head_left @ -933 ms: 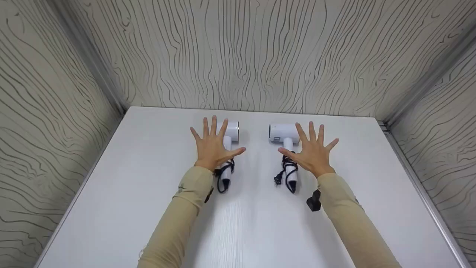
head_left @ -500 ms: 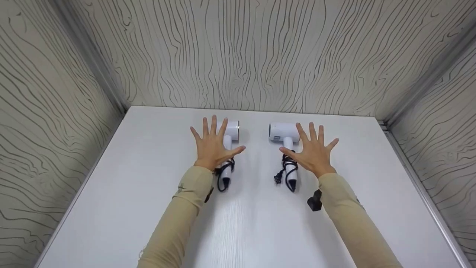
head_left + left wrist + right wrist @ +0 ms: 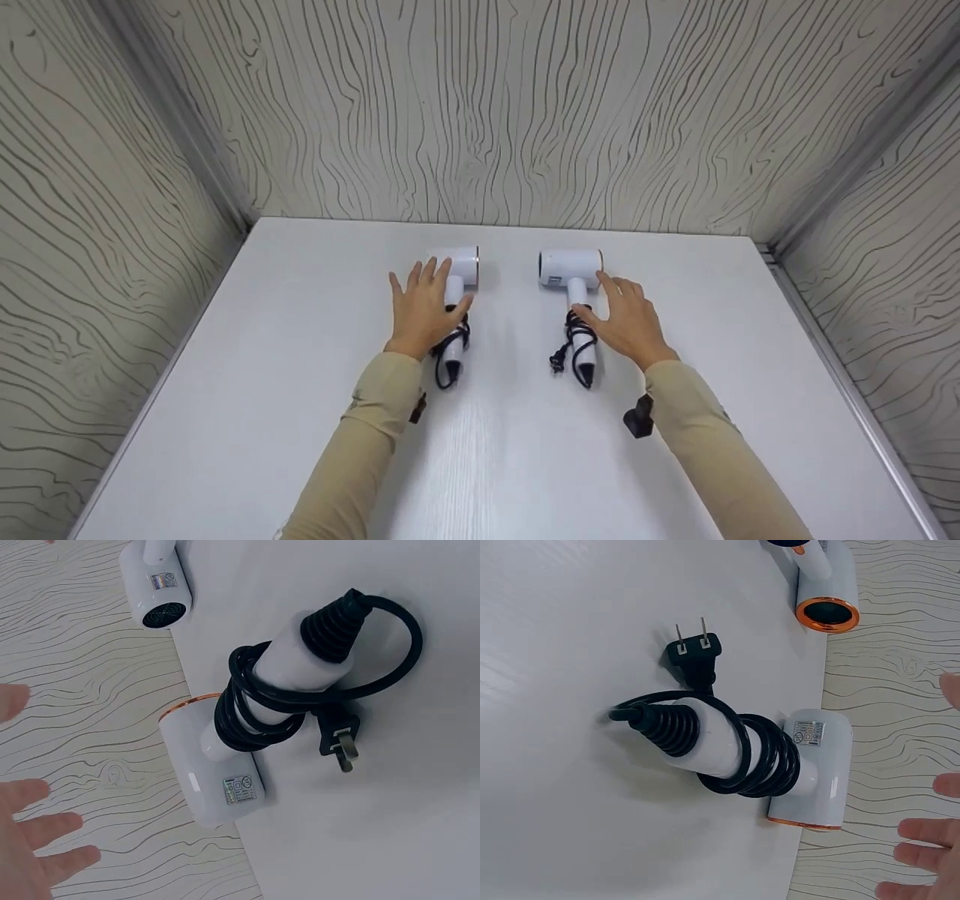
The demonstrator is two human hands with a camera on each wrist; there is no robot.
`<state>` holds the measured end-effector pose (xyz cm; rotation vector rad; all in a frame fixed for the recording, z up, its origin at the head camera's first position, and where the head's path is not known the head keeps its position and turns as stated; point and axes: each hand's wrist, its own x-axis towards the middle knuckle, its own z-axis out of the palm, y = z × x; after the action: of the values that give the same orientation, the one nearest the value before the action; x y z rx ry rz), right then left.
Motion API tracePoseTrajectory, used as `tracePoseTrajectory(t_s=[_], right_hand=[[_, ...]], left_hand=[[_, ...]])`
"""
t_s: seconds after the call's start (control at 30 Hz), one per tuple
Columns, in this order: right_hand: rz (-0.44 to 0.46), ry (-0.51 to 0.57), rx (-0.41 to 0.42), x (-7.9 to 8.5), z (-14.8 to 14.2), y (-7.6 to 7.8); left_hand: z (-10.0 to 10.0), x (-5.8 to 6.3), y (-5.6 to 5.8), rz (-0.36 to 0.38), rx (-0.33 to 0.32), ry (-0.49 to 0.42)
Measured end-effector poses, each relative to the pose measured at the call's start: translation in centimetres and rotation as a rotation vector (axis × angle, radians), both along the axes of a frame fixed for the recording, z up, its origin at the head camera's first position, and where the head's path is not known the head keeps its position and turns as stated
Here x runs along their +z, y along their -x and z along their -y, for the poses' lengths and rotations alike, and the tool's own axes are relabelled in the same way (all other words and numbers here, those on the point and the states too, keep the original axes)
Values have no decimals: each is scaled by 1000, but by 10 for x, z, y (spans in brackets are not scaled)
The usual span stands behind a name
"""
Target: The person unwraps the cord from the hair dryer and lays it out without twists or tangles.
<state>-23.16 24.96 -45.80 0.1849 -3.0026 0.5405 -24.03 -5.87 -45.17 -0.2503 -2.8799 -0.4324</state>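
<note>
Two white hair dryers lie on the white table, each with its black cord wound round the handle. Over the left hair dryer (image 3: 466, 264) hovers my left hand (image 3: 424, 315), fingers spread and relaxed, hiding part of its barrel and handle. My right hand (image 3: 631, 319) is beside the right hair dryer (image 3: 570, 267), with the thumb overlapping its handle in the head view. Neither hand grips anything. In the left wrist view the left dryer's plug (image 3: 339, 736) hangs by the handle; in the right wrist view the right dryer's plug (image 3: 696, 651) points its prongs away from the cord.
The white table (image 3: 315, 270) ends at a wood-grain patterned back wall (image 3: 480, 112). Patterned side panels with metal posts stand left and right. A black wrist device (image 3: 639, 417) sits under the right sleeve.
Both hands, widely spread before, have relaxed their fingers and drawn them closer together. They have dropped slightly toward the handles. The hair dryers stay in place.
</note>
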Motion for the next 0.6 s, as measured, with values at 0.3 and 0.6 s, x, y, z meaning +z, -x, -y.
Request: tracePoseTrajectory(t_s=[0.3, 0.6], right_hand=[[36, 50, -10, -17, -9, -7], [109, 104, -29, -30, -8, -12]], left_hand=[[-2, -26, -17, -156, -46, -166], [-3, -35, -27, -46, -17, -217]])
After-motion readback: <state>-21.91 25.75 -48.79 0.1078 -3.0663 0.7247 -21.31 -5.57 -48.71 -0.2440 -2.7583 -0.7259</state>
